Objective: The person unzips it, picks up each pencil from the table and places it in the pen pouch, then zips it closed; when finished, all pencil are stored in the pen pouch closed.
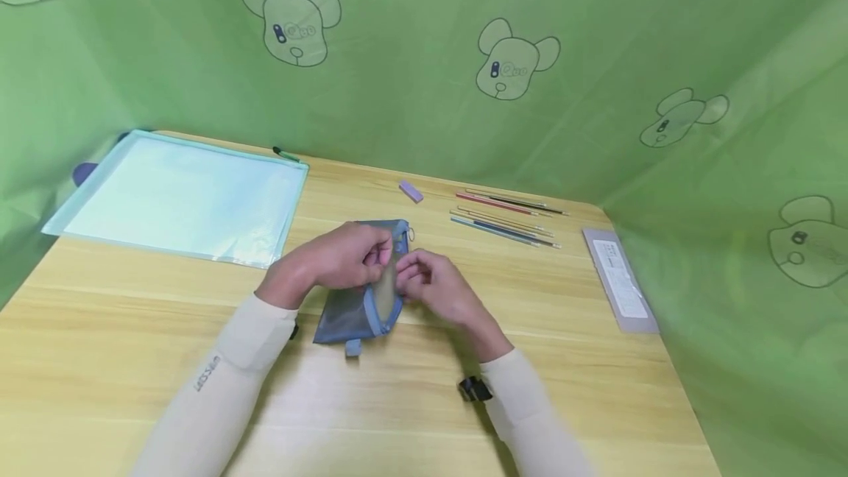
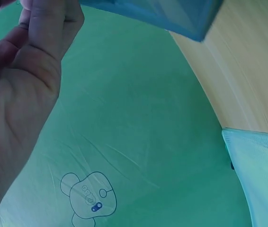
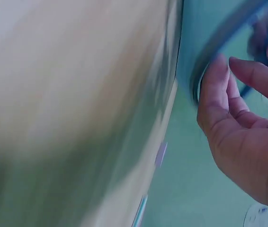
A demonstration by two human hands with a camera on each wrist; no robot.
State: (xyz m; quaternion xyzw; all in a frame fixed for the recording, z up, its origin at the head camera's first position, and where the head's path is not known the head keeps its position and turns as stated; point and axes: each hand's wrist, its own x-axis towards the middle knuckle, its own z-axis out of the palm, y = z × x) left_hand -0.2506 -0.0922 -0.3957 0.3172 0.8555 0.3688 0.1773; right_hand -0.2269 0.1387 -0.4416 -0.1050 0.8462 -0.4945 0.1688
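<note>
A blue-grey mesh zip pencil pouch is held tilted above the middle of the table, its zippered mouth spread open. My left hand grips the mouth's left edge with curled fingers. At the opposite edge my right hand holds the zipper side between bent fingers and thumb. In the right wrist view, the fingers of the right hand curl at the blue zipper band. The left wrist view has the left hand at its edge, with a corner of the pouch above.
A lilac eraser lies behind the pouch. Several pencils are spread to the right of it. A pale blue zip document bag covers the back left. A flat grey case with a white label lies along the right edge. Green curtain surrounds the table.
</note>
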